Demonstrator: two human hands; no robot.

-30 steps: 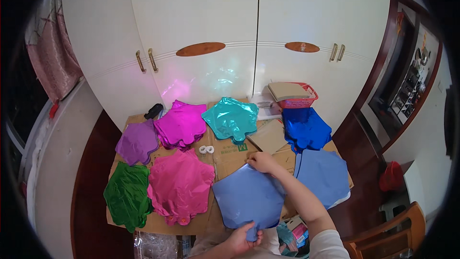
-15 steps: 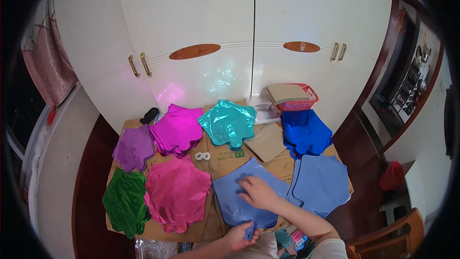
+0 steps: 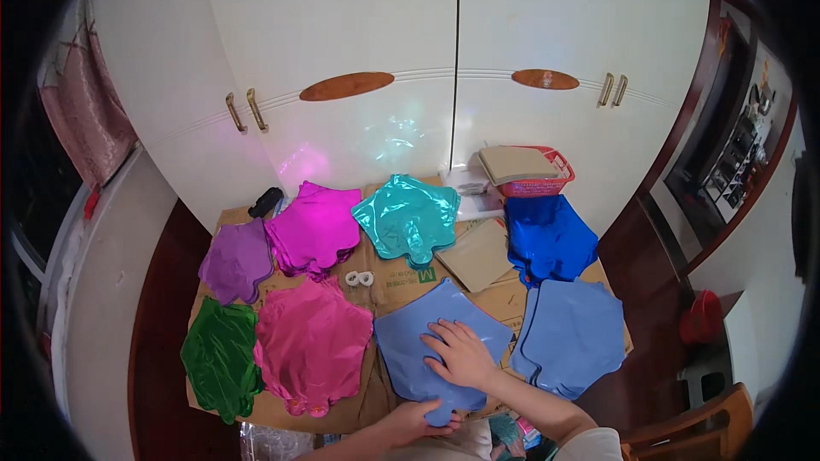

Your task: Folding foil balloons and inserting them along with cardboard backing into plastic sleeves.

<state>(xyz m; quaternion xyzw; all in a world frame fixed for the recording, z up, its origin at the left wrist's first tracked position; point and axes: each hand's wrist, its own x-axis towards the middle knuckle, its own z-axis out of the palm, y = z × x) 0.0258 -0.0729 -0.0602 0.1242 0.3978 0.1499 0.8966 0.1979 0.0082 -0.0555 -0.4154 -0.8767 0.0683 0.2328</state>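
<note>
A light blue, flat star-shaped foil balloon [image 3: 410, 337] lies on the cardboard at the front middle. My right hand [image 3: 464, 357] rests flat on its upper face, fingers spread. At the near edge, my left hand [image 3: 417, 423] grips the balloon's rounded tail, with the fingers partly hidden beneath it. To the right is a stack of matching light blue foil balloons [image 3: 576, 333], close to my right forearm. On the left, nearest to my left hand, lies a pile of pink foil balloons [image 3: 314, 346].
Green [image 3: 220, 358], purple [image 3: 237, 260], magenta [image 3: 316, 226], teal [image 3: 406, 215] and dark blue balloon piles [image 3: 551, 237] surround the work spot. Two small white rolls [image 3: 360, 278] sit mid-table. A red basket [image 3: 559, 172] and cardboard piece [image 3: 478, 256] are behind; a wooden chair [image 3: 700, 427] stands right.
My right hand has come down from slightly raised to flat on the light blue balloon. My left hand has shifted slightly left, still at the tail, which now shows more. The view has shifted slightly.
</note>
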